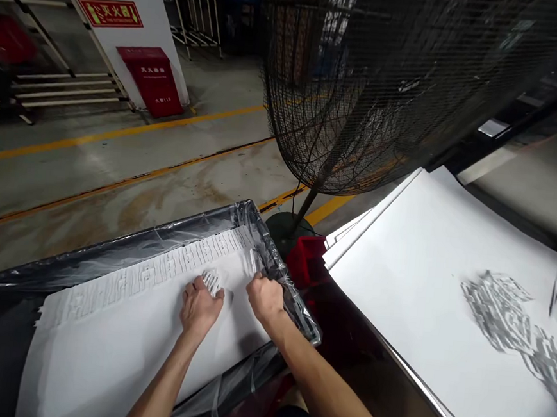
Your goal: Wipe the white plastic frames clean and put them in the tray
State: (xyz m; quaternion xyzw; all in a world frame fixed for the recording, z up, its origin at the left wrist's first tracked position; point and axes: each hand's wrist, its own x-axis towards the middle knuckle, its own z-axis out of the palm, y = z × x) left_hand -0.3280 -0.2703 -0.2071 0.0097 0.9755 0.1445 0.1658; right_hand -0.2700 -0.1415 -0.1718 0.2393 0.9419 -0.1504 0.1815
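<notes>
My left hand [200, 306] is closed around a small cluster of white ridged pieces [211, 281], just above a white sheet [118, 344]. To its right, my right hand [266, 296] is curled into a fist near the right wall of a bin [200, 218] lined with black plastic. A pale narrow piece [254, 260] shows just beyond that fist; whether the fingers grip it is hidden. Along the far edge of the sheet lies a row of white, thin, uneven pieces [148, 275]. The sheet lies inside the bin.
On the right, a stack of large white sheets [400, 256] carries grey scrap-like pieces [506, 313]. A big mesh-caged fan [333, 129] stands ahead on a round base [281, 228]. Between them is a red crate [308, 259]. A red fire-extinguisher box [151, 83] stands by a pillar.
</notes>
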